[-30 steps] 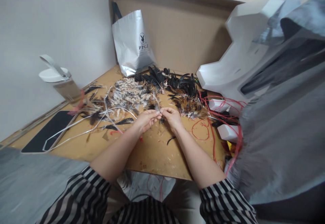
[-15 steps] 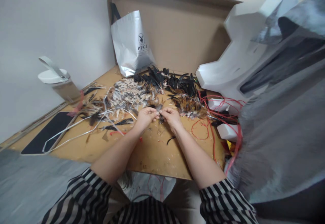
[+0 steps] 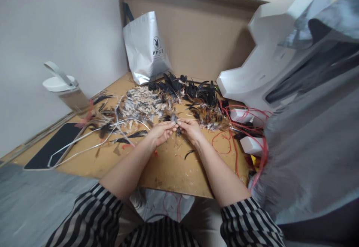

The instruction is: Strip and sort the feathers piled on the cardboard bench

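My left hand (image 3: pixel 160 132) and my right hand (image 3: pixel 191 129) meet fingertip to fingertip over a wooden board (image 3: pixel 168 164). Between them they pinch a small dark feather (image 3: pixel 175 121); how it is held is too small to make out. Just beyond the hands lie heaps of feathers: pale speckled ones (image 3: pixel 141 103) at left, black ones (image 3: pixel 193 88) at the back, brown ones (image 3: pixel 209 118) at right. A single dark feather (image 3: pixel 189 152) lies on the board by my right wrist.
A silver paper bag (image 3: pixel 146 47) leans against the back wall. A white-lidded container (image 3: pixel 66 88) and a black flat pad (image 3: pixel 52 146) are at left, with white strips (image 3: pixel 84 140). Red thread (image 3: pixel 232 142) and white blocks (image 3: pixel 252 144) lie at right beside a large white moulded shape (image 3: pixel 260 67).
The hands stay together at the same spot, with only small finger movements on the feather; the view shifts slightly.
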### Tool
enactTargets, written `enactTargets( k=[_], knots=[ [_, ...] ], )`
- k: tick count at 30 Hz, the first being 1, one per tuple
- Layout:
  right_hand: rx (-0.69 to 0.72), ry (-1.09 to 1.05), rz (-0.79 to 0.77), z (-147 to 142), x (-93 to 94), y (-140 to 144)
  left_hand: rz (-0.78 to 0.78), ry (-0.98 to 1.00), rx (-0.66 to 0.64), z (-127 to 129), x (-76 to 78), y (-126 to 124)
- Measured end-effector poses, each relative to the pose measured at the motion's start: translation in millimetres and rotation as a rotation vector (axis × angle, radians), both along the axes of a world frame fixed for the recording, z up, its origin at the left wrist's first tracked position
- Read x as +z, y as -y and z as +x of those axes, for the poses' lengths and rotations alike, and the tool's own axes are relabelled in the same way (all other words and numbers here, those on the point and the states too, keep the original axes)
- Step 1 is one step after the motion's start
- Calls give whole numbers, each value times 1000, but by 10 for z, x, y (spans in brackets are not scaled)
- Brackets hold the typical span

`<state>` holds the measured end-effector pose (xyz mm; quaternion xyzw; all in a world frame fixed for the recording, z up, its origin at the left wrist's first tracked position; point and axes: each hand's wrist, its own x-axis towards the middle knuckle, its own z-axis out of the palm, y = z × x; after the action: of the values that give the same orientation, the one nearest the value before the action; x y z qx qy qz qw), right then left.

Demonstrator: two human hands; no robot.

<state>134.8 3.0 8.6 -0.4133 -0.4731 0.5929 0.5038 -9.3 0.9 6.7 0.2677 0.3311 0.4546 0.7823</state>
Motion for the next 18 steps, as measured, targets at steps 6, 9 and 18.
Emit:
enactTargets(
  k=[6, 9, 18],
  knots=[
    [-12, 9, 21, -2, -14, -2, -14, 30, 0, -5, 19, 0],
    [-31, -17, 14, -11, -27, -10, -8, 23, -7, 0, 20, 0],
    [16, -96, -174, 12, 3, 0, 160, -95, 167, 21, -24, -20]
  ],
)
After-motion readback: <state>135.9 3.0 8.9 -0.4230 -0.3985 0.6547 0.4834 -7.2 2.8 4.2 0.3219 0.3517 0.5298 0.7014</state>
